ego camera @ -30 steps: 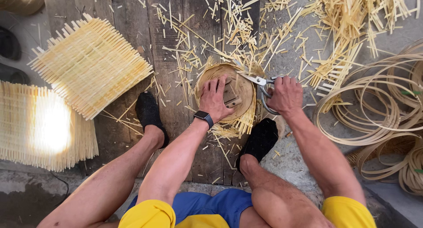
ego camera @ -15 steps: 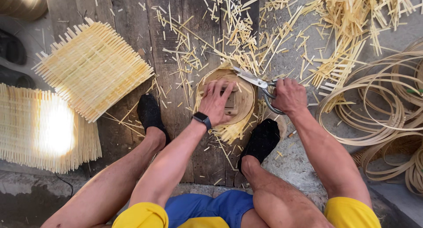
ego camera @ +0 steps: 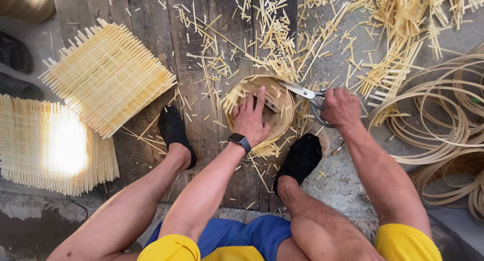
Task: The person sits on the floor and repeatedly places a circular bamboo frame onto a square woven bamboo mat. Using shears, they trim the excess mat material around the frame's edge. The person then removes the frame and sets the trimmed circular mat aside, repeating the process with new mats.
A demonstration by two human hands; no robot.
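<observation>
Under the left hand [ego camera: 250,121], a round, frayed-rimmed woven basket [ego camera: 283,124].

Pale woven bamboo basket [ego camera: 282,102], weathered wooden planks [ego camera: 201,115]

One round woven bamboo basket [ego camera: 259,112]; one pair of metal scissors [ego camera: 305,93]; two flat square woven bamboo mats [ego camera: 108,74] [ego camera: 53,145]; two hands [ego camera: 250,121] [ego camera: 341,107]; two black socks [ego camera: 174,130] [ego camera: 301,157].

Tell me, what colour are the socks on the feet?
Black; both socks show plainly in the head view, either side of the round woven basket.
</observation>
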